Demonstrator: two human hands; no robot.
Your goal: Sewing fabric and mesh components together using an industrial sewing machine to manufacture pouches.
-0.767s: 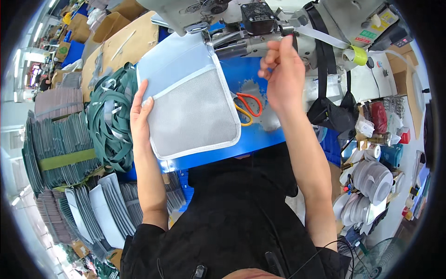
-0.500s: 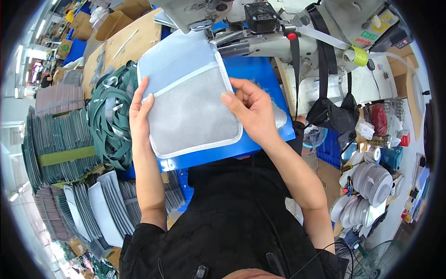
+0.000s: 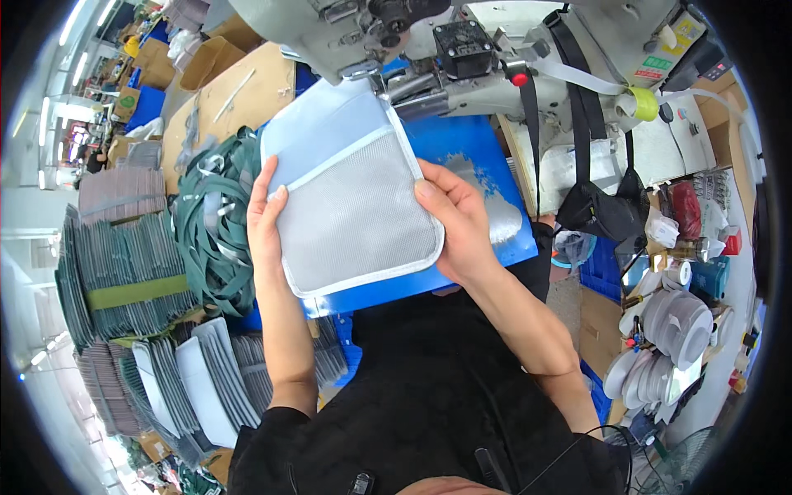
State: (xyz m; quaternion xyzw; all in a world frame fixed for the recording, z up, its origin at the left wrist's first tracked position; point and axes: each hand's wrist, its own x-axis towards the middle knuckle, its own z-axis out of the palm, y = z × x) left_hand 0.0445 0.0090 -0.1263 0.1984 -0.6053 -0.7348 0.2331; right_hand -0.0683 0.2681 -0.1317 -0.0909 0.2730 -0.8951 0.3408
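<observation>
A pale blue fabric panel with a grey mesh pocket [image 3: 346, 206] lies on the blue work surface [image 3: 462, 148], its far end under the head of a grey industrial sewing machine [image 3: 429, 41]. My left hand [image 3: 266, 223] grips the panel's left edge, thumb on top. At the right edge, my right hand [image 3: 462, 223] holds the panel near its rounded lower corner. White binding runs around the mesh part.
A tangle of dark green straps [image 3: 214, 223] lies left of the panel. Stacks of grey panels [image 3: 115, 272] fill the left and lower left. Cardboard boxes [image 3: 223, 91] stand behind. Tape rolls [image 3: 676, 330] and small items crowd the right side.
My right hand came down from the machine onto the panel's right edge. The panel has slid farther under the machine head. The scissors seen earlier on the surface are now covered.
</observation>
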